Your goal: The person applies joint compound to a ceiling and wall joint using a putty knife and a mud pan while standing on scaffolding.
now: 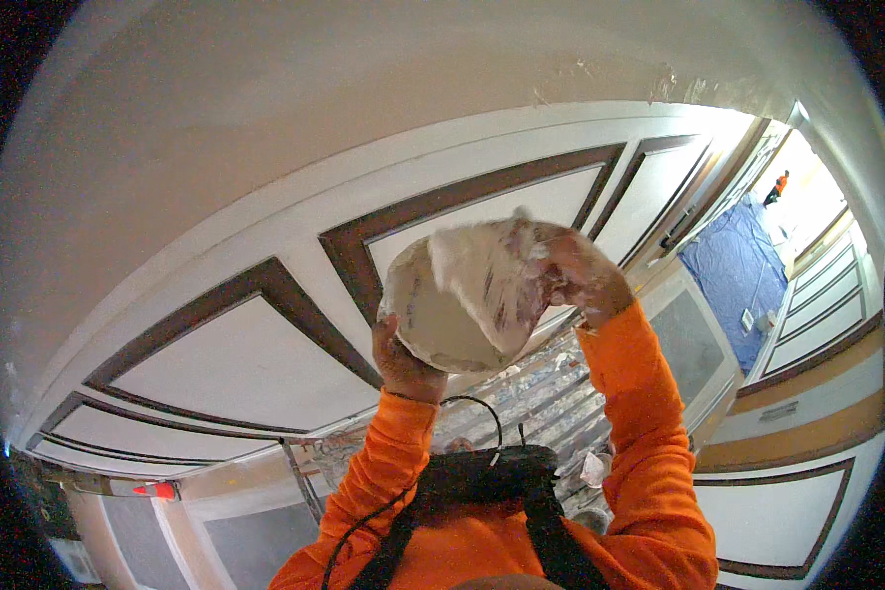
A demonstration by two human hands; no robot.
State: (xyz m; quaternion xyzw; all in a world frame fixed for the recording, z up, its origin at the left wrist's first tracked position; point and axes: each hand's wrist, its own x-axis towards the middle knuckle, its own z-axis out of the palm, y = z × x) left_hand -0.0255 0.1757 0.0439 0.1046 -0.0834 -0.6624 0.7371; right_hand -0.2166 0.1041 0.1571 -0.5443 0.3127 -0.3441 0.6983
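Note:
In front of my chest, at mid-frame, a pale round pan or bucket [415, 305] is held up, its grey-beige face turned towards me and smeared with white plaster. My left hand [405, 366] grips its lower left rim, thumb up along the edge. Across its right half lies a whitish, straight-edged flat thing [477, 270], blurred by motion, and I cannot make out its kind. My right hand [585, 275], spattered white, has its fingers curled at the right end of this flat thing. Its fingertips are partly smeared by movement.
Brown-trimmed white panels [236, 364] line the wall ahead. Below my arms is a plaster-stained slatted platform [531, 393]. A blue sheet [733, 265] covers the floor at the right, where a distant person in orange [779, 185] stands. An orange cone [155, 490] lies lower left.

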